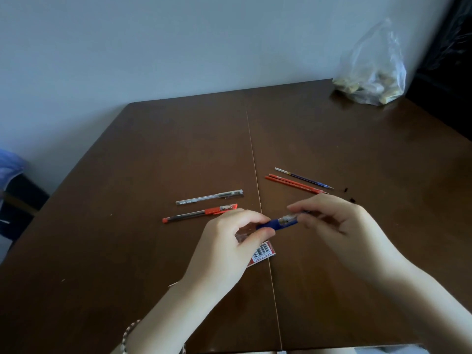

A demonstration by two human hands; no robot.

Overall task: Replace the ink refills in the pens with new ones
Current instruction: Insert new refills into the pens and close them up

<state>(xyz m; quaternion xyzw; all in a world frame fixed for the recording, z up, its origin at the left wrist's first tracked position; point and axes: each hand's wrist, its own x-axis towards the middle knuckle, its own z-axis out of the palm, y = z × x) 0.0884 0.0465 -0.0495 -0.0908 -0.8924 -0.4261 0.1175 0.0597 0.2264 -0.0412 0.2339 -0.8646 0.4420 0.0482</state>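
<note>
Both hands hold a blue pen [279,223] just above the brown table [153,154]. My left hand [229,241] pinches its barrel end, and my right hand [339,218] grips the tip end. A red pen [199,213] and a clear black-ink pen [209,197] lie side by side to the left of my hands. Beyond my right hand lie two red refills [293,184] and a blue refill [304,178]. A clear wrapper with a red barcode label [263,252] lies under my left hand, partly hidden.
A clear plastic bag [373,72] with small objects stands at the table's far right corner against the wall. Two tiny dark bits [348,194] lie right of the refills. A seam [255,175] runs down the tabletop's middle. A dark chair [18,200] stands at the left.
</note>
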